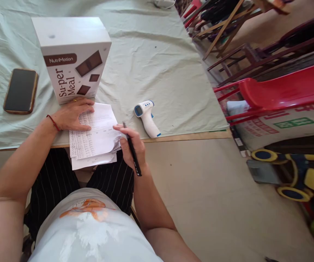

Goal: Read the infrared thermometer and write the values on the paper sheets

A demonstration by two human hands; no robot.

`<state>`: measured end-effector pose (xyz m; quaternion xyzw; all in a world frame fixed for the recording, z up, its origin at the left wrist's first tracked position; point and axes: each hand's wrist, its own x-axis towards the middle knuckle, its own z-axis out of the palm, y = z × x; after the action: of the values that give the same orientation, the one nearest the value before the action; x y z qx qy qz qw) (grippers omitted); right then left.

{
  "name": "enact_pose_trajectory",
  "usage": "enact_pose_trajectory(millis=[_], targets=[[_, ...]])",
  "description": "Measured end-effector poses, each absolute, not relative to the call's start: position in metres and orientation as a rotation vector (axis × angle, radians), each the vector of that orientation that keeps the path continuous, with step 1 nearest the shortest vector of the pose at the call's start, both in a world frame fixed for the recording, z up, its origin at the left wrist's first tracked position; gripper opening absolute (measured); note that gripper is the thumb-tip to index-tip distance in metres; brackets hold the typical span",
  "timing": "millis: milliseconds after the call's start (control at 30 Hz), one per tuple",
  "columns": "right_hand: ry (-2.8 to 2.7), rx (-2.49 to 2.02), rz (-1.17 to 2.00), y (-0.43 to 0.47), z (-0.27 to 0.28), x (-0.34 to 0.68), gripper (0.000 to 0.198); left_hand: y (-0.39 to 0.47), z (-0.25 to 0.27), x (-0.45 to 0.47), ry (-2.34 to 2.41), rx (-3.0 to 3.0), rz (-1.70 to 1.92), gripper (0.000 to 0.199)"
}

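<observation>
A small stack of white paper sheets with rows of handwriting lies at the table's front edge, its lower part jutting past it. My left hand rests flat on the upper left of the sheets, fingers spread. In my right hand is a black pen, held slantwise with one end pointing up and away. The fingertips of that hand are at the right edge of the papers, where the corners look curled. Just beyond my left hand stands a white NutriMotion box with chocolate-coloured pictures.
A white and blue infrared thermometer lies right of the papers. A phone in a brown case lies at the left on the pale green tablecloth. To the right of the table are a red plastic chair and a yellow-blue wheeled object.
</observation>
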<state>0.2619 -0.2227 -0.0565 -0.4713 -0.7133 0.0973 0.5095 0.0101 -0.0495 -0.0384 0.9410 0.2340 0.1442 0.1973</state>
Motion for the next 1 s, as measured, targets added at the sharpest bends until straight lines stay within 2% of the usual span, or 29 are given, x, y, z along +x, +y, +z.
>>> enact_pose_trajectory(millis=[100, 333, 500, 567, 667, 800, 1000], targets=[[-1.881, -1.092, 0.250, -0.221, -0.059, 0.260, 0.021, -0.050, -0.038, 0.010, 0.654, 2.633, 0.400, 0.054], [-1.960, -1.132, -0.003, -0.237, -0.079, 0.268, 0.015, -0.048, -0.039, 0.009, 0.635, 2.606, 0.415, 0.052], [-1.864, -1.122, 0.131, -0.244, -0.073, 0.270, 0.017, -0.050, -0.037, 0.010, 0.647, 2.595, 0.391, 0.053], [-1.698, -1.112, 0.165, -0.240, -0.056, 0.270, 0.024, -0.051, -0.035, 0.010, 0.661, 2.593, 0.374, 0.053], [-1.385, -1.115, 0.188, -0.215, -0.023, 0.270, 0.044, -0.051, -0.034, 0.010, 0.685, 2.598, 0.362, 0.055], [-1.335, -1.109, 0.289, -0.147, 0.003, 0.264, 0.063, -0.050, -0.035, 0.010, 0.678, 2.619, 0.362, 0.066], [-1.933, -1.109, 0.204, -0.085, -0.016, 0.235, 0.022, -0.054, -0.026, 0.011, 0.716, 2.644, 0.320, 0.072]])
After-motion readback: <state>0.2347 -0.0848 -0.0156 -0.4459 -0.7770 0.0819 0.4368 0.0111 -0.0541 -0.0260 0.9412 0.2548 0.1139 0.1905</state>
